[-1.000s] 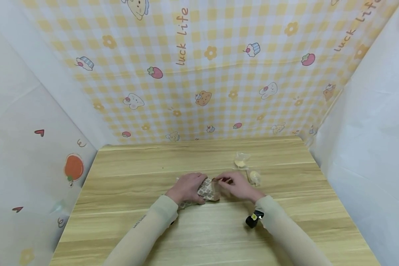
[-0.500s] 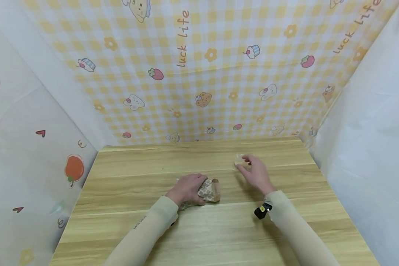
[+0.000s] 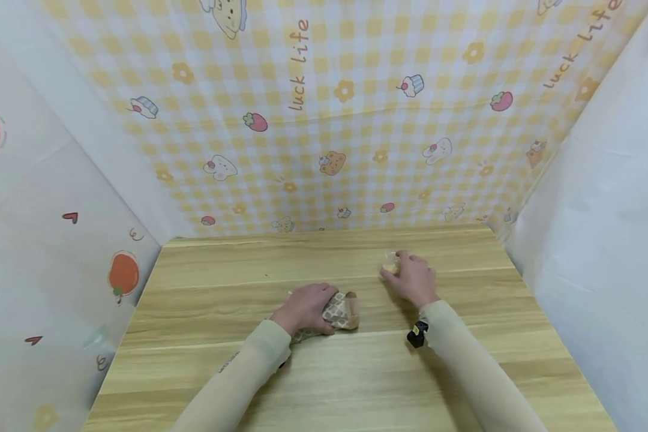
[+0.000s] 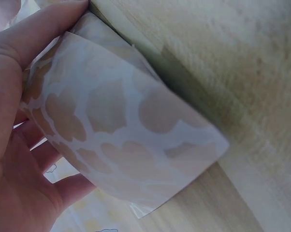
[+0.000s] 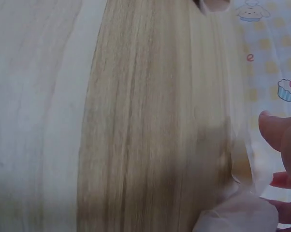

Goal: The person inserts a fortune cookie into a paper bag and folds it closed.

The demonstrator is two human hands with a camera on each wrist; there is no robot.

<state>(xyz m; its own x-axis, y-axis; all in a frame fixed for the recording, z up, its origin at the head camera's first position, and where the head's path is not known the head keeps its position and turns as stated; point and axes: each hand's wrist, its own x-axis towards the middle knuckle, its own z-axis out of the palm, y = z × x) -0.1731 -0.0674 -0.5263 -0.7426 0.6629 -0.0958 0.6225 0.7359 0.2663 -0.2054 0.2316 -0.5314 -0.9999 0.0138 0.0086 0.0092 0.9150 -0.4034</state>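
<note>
My left hand [image 3: 303,306] grips a brown-and-white patterned paper bag [image 3: 336,310] lying on its side, its mouth facing right. In the left wrist view, thumb and fingers lie on either side of the bag [image 4: 121,125]. My right hand [image 3: 414,280] is over two small clear packets farther back and to the right. One packet [image 3: 390,264], with a pale yellow piece inside, shows beside the fingertips; the hand mostly hides the other. In the right wrist view the thumb [image 5: 281,128] stands apart from the near packet [image 5: 240,215], the fingers behind it.
A wood-grain table [image 3: 221,264] lies beneath both hands. Behind it hangs a yellow checked cloth [image 3: 302,138], with pale sheets [image 3: 599,210] at the sides. A black wrist camera [image 3: 417,334] sits under the right sleeve.
My right hand has left the paper bag's mouth and moved right and back to the clear packets, then lowered over them. The left hand has kept its grip on the bag.
</note>
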